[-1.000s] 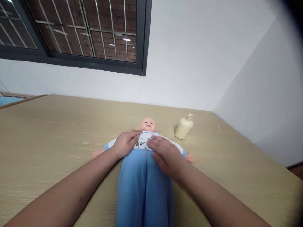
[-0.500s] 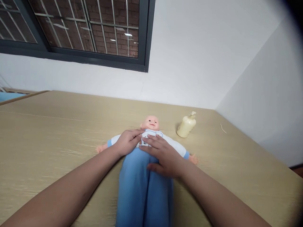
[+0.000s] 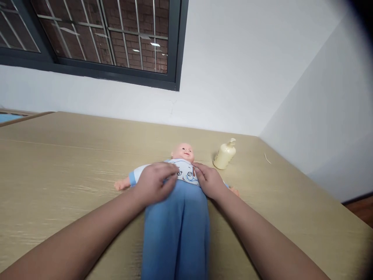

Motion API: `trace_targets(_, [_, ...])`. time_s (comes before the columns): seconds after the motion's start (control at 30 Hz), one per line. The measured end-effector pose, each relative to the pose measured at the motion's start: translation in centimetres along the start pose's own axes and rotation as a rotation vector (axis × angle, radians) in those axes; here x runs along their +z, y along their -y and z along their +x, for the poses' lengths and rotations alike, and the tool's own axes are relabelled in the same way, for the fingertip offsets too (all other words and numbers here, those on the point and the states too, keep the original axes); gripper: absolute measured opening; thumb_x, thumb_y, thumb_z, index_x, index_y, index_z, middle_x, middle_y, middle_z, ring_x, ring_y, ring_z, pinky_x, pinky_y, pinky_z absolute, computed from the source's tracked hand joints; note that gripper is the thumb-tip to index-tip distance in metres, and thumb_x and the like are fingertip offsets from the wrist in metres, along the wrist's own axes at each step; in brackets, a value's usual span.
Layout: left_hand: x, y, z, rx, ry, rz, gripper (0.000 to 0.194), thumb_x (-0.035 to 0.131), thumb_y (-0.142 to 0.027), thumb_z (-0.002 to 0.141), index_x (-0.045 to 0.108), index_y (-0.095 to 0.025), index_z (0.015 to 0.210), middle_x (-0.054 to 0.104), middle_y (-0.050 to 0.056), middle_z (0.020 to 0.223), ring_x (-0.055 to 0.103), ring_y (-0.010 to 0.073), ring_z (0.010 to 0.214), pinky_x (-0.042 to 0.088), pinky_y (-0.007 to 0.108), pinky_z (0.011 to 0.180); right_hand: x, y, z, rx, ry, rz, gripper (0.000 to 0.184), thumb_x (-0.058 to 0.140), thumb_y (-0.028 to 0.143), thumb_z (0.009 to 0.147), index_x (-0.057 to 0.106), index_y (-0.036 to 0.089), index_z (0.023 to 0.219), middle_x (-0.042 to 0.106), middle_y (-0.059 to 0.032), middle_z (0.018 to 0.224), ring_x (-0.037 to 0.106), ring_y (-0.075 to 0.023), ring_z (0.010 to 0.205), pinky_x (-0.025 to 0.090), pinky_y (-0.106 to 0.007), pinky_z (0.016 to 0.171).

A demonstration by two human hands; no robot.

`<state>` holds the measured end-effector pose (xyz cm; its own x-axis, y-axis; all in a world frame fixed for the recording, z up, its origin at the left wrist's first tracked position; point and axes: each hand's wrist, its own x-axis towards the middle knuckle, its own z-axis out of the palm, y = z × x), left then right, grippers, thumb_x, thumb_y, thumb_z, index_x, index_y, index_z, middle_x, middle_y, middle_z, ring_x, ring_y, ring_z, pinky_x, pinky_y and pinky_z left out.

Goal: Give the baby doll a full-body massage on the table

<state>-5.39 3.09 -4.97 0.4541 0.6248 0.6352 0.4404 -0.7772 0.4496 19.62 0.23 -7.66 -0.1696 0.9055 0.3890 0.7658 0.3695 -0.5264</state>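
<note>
A baby doll (image 3: 177, 221) lies on its back on the table, head at the far end, in blue trousers and a white shirt (image 3: 185, 171) printed with a cartoon face. My left hand (image 3: 157, 182) is over the left side of the shirt, its fingers slightly bent and apart from the thumb. On the shirt's other side rests my right hand (image 3: 212, 181), fingers stretched along the doll's flank and thumb on the chest. Neither hand grips anything visible. The doll's arms reach out sideways, partly covered by my hands.
A cream pump bottle (image 3: 224, 156) stands to the right of the doll's head. Farther right lies a thin white strip (image 3: 267, 158) on the wooden table (image 3: 72, 155). Behind the table are a white wall (image 3: 221, 77) and a barred window (image 3: 116, 39).
My right hand has moved from the middle of the doll's belly to the right side of its chest. My left hand has shifted slightly left, its fingers more bent. More of the shirt print shows.
</note>
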Motion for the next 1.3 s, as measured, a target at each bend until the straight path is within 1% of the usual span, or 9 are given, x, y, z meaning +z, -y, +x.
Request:
trace_targets(0.13, [-0.2,-5.4,-1.2,0.401,0.398,-0.216,0.026,0.059,-0.027,0.088,0.071,-0.02,0.111,0.076,0.007,0.106,0.071,0.0235,0.101,0.054,0.036,0.096,0.0,-0.5,0.0,0.001,-0.01,-0.017,0.039,0.039,0.035,0.103,0.063,0.027,0.133,0.07,-0.0034,0.13,0.066,-0.0258,0.121,0.053,-0.044,0.104])
trace_targets(0.27, [0.8,-7.3,-1.7,0.434,0.591,-0.132,0.047,0.063,-0.032,0.087,0.064,-0.015,0.13,0.068,0.012,0.13,0.06,0.0297,0.126,0.04,0.044,0.116,0.2,-0.7,0.0,-0.02,0.0,-0.004,0.039,0.041,0.035,0.103,0.063,0.027,0.134,0.07,-0.0027,0.131,0.066,-0.0247,0.121,0.052,-0.043,0.105])
trace_targets(0.37, [1.4,-6.6,-1.4,0.305,0.58,0.026,0.063,0.062,-0.038,0.089,0.05,-0.011,0.146,0.05,0.017,0.151,0.044,0.0351,0.141,0.028,0.054,0.122,0.4,-0.7,0.0,-0.026,0.001,0.038,0.039,0.041,0.037,0.103,0.064,0.028,0.133,0.069,-0.0017,0.132,0.065,-0.0239,0.123,0.052,-0.042,0.106])
trace_targets(0.5, [1.7,-5.0,-0.7,0.132,0.489,0.1,0.062,0.053,-0.035,0.096,0.042,-0.011,0.152,0.045,0.017,0.154,0.041,0.0325,0.144,0.03,0.055,0.121,0.6,-0.6,0.1,-0.022,-0.009,0.062,0.039,0.044,0.04,0.102,0.065,0.027,0.132,0.068,-0.0027,0.134,0.062,-0.0235,0.127,0.049,-0.043,0.11])
trace_targets(0.7, [1.6,-1.7,0.3,-0.106,0.32,0.033,0.046,0.039,-0.034,0.103,0.055,-0.016,0.143,0.053,0.011,0.149,0.045,0.0268,0.141,0.033,0.047,0.12,0.2,0.0,0.2,-0.042,0.007,0.055,0.035,0.041,0.037,0.104,0.073,0.031,0.114,0.069,0.001,0.133,0.062,-0.0225,0.126,0.05,-0.042,0.108])
trace_targets(0.87, [1.2,1.6,0.7,-0.31,0.211,-0.075,0.044,0.046,-0.041,0.1,0.064,-0.018,0.133,0.064,0.008,0.137,0.06,0.0282,0.126,0.045,0.044,0.111,0.3,-0.3,0.0,0.009,0.006,0.037,0.039,0.044,0.039,0.102,0.064,0.028,0.133,0.067,-0.0023,0.135,0.062,-0.0244,0.127,0.049,-0.044,0.109])
trace_targets(1.13, [1.1,3.5,0.8,-0.276,0.17,0.038,0.041,0.039,-0.041,0.102,0.076,-0.023,0.106,0.076,0.004,0.112,0.069,0.027,0.104,0.052,0.036,0.091,-0.1,0.6,-0.3,-0.051,-0.027,-0.013,0.042,0.042,0.036,0.102,0.061,0.023,0.137,0.063,-0.008,0.14,0.057,-0.0263,0.132,0.047,-0.047,0.112])
trace_targets(1.23, [1.1,3.6,0.7,-0.274,0.175,0.045,0.04,0.039,-0.04,0.102,0.076,-0.024,0.107,0.076,0.004,0.113,0.069,0.0266,0.105,0.052,0.036,0.091,-0.9,3.2,-1.4,-0.219,-0.041,-0.055,0.043,0.049,0.038,0.099,0.061,0.023,0.137,0.061,-0.0102,0.142,0.051,-0.0283,0.137,0.039,-0.051,0.118])
trace_targets(1.3, [1.1,3.7,0.7,-0.274,0.187,0.05,0.041,0.038,-0.039,0.103,0.076,-0.024,0.108,0.076,0.003,0.113,0.069,0.026,0.106,0.051,0.035,0.091,-1.2,5.4,-2.4,-0.396,0.091,-0.035,0.049,0.053,0.043,0.096,0.057,0.024,0.141,0.056,-0.0088,0.148,0.046,-0.0271,0.142,0.032,-0.049,0.122])
